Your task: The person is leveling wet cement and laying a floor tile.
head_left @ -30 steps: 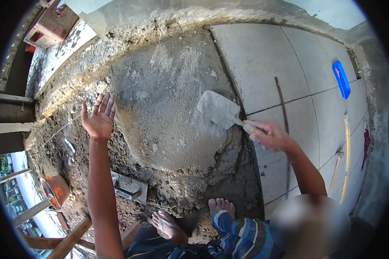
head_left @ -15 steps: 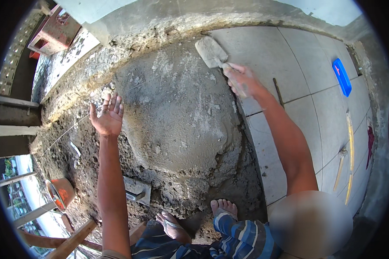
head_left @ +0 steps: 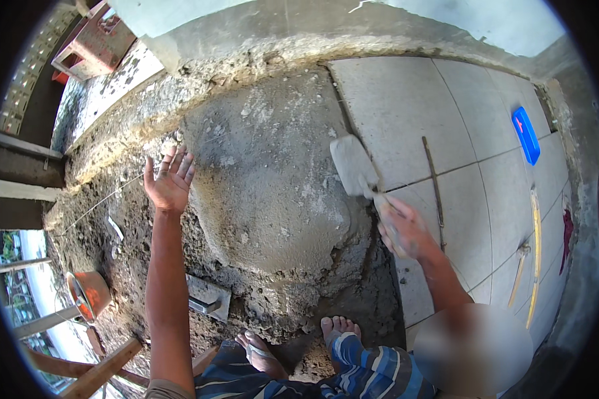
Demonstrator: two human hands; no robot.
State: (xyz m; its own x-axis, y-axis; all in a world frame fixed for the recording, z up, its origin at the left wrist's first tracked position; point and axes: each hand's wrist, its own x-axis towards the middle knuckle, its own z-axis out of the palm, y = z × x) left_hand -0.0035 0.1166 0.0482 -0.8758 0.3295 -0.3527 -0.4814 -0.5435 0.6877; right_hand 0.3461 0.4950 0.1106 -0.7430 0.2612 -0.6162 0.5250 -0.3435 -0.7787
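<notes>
Fingers of the right hand point(head_left: 409, 233) grip the trowel point(head_left: 354, 163) by its handle; the blade is over the right margin of the mortar point(head_left: 266, 206), beside the tiles point(head_left: 406, 100), contact not discernible. Left hand point(head_left: 168, 189) fingers are extended, palm up. A float point(head_left: 208, 298) lies on the soil point(head_left: 130, 266).

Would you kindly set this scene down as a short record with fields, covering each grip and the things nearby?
Right grip: closed on the handle of a trowel
Trowel blade: near the tile edge; contact with the mortar cannot be told
Left grip: open, palm facing up, holding nothing
Mortar: grey, spread left of the floor tiles
On the tiles: blue tray, thin dark rod
Lower left: float, orange bucket
</notes>
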